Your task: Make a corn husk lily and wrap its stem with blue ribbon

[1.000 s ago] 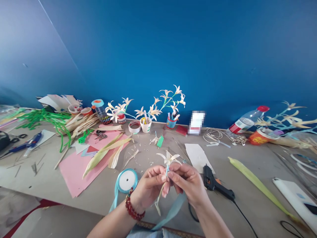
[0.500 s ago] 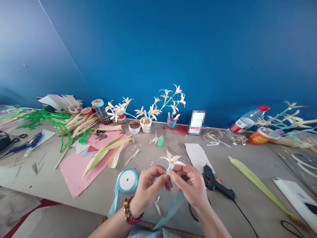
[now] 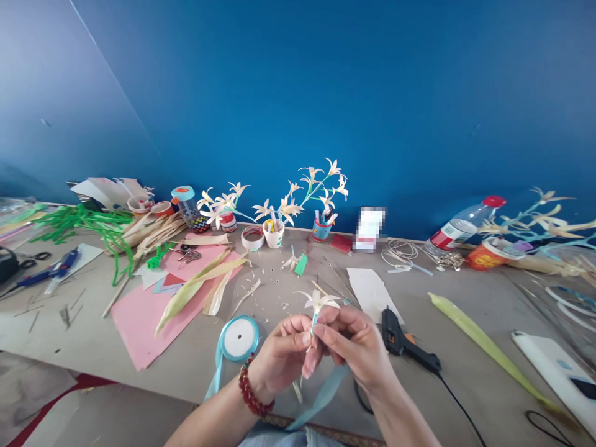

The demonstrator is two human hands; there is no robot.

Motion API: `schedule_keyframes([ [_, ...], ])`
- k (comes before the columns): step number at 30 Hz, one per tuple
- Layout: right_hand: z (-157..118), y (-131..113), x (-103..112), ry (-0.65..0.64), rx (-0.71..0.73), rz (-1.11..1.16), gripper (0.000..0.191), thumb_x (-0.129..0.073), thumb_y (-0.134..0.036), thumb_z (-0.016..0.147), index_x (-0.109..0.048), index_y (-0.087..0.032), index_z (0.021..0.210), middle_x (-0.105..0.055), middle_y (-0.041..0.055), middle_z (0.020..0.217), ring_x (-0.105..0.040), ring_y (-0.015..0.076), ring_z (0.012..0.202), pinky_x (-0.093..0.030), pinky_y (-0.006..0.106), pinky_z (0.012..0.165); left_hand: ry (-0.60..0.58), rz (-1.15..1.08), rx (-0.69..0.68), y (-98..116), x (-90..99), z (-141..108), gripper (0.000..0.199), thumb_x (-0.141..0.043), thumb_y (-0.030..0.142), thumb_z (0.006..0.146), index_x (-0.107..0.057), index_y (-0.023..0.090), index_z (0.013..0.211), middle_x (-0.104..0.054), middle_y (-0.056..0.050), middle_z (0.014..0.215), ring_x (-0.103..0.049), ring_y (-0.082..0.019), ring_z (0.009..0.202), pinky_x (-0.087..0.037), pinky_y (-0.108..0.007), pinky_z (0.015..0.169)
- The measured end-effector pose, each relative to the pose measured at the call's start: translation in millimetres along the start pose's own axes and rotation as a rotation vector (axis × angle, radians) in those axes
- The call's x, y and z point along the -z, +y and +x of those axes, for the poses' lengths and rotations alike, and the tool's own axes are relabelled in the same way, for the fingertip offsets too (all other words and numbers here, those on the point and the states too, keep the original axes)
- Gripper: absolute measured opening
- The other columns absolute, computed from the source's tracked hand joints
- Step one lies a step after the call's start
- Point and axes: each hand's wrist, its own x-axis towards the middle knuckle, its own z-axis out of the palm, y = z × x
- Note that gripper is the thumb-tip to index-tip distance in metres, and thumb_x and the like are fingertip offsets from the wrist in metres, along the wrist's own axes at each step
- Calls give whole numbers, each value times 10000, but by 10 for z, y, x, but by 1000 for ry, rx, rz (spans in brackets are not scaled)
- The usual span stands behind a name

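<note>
A white handmade flower with pointed petals [image 3: 318, 300] stands upright between my two hands, over the front of the table. My left hand [image 3: 286, 351], with a red bead bracelet on its wrist, pinches the flower's thin stem low down. My right hand [image 3: 356, 341] grips the stem just under the petals, where light blue shows around it. From below my right hand a light blue ribbon [image 3: 323, 397] hangs toward my lap. The ribbon spool [image 3: 239, 338] lies flat left of my left hand, its loose end trailing off the table's front. My fingers partly hide the stem.
Right of my hands lie a black glue gun [image 3: 407, 344] with its cord, a white paper sheet [image 3: 372, 292] and a long green husk [image 3: 484, 347]. Pink paper [image 3: 139, 329] with husks lies left. Cups of similar flowers [image 3: 274, 233] and a bottle [image 3: 460, 230] line the wall.
The flower has tipped more upright and shifted slightly left, showing more of its stem. My left fingers have moved onto the lower stem, and my left wrist has turned.
</note>
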Motion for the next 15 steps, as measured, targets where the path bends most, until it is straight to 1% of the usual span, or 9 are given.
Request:
schedule_keyframes([
  [2,3,-5,-7,15,23,-31,288,-771,-401,759,-618,-170,680,-591,-23,476,-383,56,334,-309,184,344,0,34,4,8,-19,-1,293,-748,368,778,-625,133,654,-561,11,431,-510,-104,446,-461,-275,670],
  [3,2,0,-5,21,40,-53,284,-758,-398,772,-609,-173,683,-578,-29,464,-405,65,332,-329,189,348,17,72,-6,17,-27,-5,292,-733,377,794,-627,134,671,-568,5,447,-531,-115,474,-459,-272,666],
  [5,-3,24,5,30,88,-115,260,-716,-383,809,-603,-180,694,-535,-47,430,-444,87,333,-360,203,360,89,194,-68,43,-40,-25,256,-712,369,821,-640,138,737,-616,-13,537,-573,-135,546,-459,-265,649],
  [8,-22,75,21,77,169,-228,217,-673,-344,842,-617,-182,709,-492,-62,418,-448,93,341,-360,205,367,230,485,-210,92,-58,-72,192,-722,329,825,-664,147,805,-666,-29,678,-595,-139,602,-462,-256,622],
  [10,-33,97,20,115,193,-273,220,-673,-340,839,-617,-183,696,-501,-58,432,-436,86,343,-352,200,362,292,699,-283,118,-74,-101,182,-712,313,837,-680,142,784,-671,-35,666,-602,-142,611,-463,-259,635],
  [11,-34,101,15,126,193,-277,229,-674,-349,836,-614,-184,688,-502,-58,432,-430,84,339,-350,199,358,304,766,-302,126,-82,-111,197,-696,315,851,-684,139,766,-670,-38,643,-603,-144,607,-461,-260,635],
  [12,-33,99,9,125,184,-275,243,-675,-361,834,-610,-186,679,-506,-56,431,-427,85,337,-354,200,357,306,787,-308,129,-90,-118,215,-681,321,863,-685,135,755,-669,-41,627,-604,-145,602,-461,-259,630],
  [13,-30,93,3,120,173,-265,256,-675,-376,832,-608,-188,672,-511,-54,428,-425,86,336,-358,202,355,299,759,-301,127,-96,-120,226,-673,329,869,-684,134,755,-669,-42,620,-605,-146,595,-463,-258,619],
  [15,-20,75,-3,86,143,-228,261,-683,-400,826,-624,-187,688,-532,-46,429,-429,91,338,-367,206,355,273,597,-264,115,-100,-113,230,-683,337,860,-674,132,758,-664,-34,604,-595,-136,562,-462,-246,581],
])
